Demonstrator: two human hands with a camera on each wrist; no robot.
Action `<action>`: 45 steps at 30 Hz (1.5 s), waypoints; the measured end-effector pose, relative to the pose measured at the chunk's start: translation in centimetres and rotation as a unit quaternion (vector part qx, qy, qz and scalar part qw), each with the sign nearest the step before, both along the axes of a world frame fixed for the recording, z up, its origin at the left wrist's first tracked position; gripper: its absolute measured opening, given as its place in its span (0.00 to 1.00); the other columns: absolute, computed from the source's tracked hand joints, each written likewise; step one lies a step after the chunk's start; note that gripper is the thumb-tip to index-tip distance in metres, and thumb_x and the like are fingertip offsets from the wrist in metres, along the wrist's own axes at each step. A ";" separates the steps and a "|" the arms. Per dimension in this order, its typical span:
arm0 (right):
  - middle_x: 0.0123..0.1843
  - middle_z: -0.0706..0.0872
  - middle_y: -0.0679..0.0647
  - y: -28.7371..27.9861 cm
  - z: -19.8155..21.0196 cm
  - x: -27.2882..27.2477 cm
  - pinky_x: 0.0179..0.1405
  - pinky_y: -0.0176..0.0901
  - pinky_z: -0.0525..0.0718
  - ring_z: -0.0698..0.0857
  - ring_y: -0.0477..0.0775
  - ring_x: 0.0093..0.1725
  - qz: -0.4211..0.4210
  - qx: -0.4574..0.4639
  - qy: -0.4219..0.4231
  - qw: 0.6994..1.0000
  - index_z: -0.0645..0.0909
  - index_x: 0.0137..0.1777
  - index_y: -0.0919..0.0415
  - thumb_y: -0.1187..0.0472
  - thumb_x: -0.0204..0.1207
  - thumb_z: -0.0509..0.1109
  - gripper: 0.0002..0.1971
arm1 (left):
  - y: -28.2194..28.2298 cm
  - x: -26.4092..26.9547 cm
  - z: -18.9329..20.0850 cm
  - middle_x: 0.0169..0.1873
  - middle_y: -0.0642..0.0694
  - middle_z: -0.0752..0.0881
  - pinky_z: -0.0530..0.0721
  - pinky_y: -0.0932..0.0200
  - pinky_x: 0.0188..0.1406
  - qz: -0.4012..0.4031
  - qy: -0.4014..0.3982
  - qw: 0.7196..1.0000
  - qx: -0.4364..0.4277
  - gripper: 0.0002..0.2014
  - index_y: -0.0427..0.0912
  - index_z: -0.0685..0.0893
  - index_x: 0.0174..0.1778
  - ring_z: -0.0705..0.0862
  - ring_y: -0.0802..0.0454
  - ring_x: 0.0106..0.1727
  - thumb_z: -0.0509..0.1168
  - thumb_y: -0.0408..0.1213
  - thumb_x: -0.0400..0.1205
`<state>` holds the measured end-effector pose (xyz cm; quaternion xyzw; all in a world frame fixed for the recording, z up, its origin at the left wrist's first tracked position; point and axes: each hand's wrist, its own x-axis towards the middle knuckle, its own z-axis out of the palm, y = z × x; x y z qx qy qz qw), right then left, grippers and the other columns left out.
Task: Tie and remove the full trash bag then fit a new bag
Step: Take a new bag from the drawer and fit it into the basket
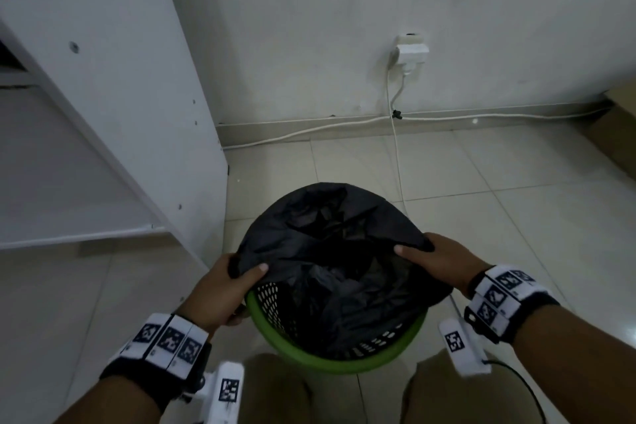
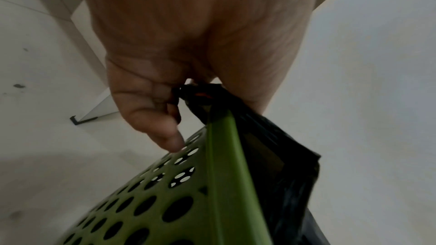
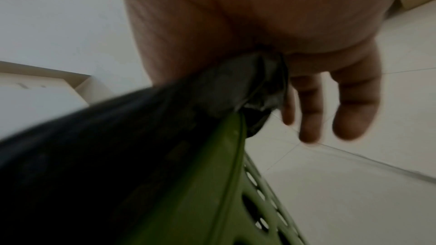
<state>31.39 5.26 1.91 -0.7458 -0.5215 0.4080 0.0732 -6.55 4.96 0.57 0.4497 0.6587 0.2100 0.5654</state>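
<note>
A green perforated bin stands on the tiled floor between my knees, lined with a black trash bag. The bag's mouth covers the far rim and is lifted off the near rim, with crumpled black plastic inside. My left hand pinches the bag's left edge, thumb on top. My right hand pinches the right edge the same way. The left wrist view has the bag bunched under my left hand over the bin's rim. In the right wrist view, bag and rim show below my right hand.
A white shelf unit stands close on the left. The wall behind carries a socket with a plug, and a white cable runs down across the tiles behind the bin. A cardboard box sits at the right edge.
</note>
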 end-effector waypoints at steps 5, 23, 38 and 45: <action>0.35 0.87 0.58 -3.0 0.0 -1.5 0.24 0.40 0.76 0.82 0.56 0.26 -0.088 -0.011 0.058 0.994 0.85 0.51 0.56 0.33 0.74 0.69 0.25 | -1.0 0.7 0.2 0.46 0.29 0.88 0.85 0.52 0.27 0.045 -0.012 0.999 0.004 0.19 0.46 0.79 0.63 0.84 0.40 0.23 0.71 0.52 0.81; 0.31 0.83 0.62 -2.5 -1.2 -8.3 0.42 0.47 0.83 0.81 0.59 0.36 -0.398 0.154 0.262 0.866 0.82 0.32 0.73 0.68 0.74 0.75 0.11 | 1.7 2.9 0.9 0.36 0.35 0.89 0.75 0.68 0.13 0.275 -0.083 0.958 -0.001 0.06 0.29 0.87 0.44 0.86 0.51 0.28 0.74 0.29 0.78; 0.52 0.92 0.62 -1.0 -1.3 -10.3 0.57 0.58 0.89 0.90 0.58 0.54 -0.483 0.157 0.521 0.686 0.82 0.56 0.66 0.66 0.81 0.66 0.08 | 0.8 4.4 2.7 0.62 0.35 0.84 0.81 0.48 0.59 0.392 -0.449 0.798 -0.083 0.18 0.32 0.75 0.73 0.84 0.41 0.59 0.55 0.31 0.88; 0.69 0.86 0.60 -2.1 -2.2 -9.4 0.77 0.64 0.73 0.83 0.66 0.70 -0.453 0.096 0.635 0.618 0.83 0.72 0.55 0.47 0.84 0.62 0.22 | -1.0 3.1 1.8 0.57 0.38 0.92 0.93 0.41 0.40 0.363 -0.501 0.781 -0.082 0.17 0.37 0.88 0.62 0.91 0.39 0.55 0.56 0.40 0.88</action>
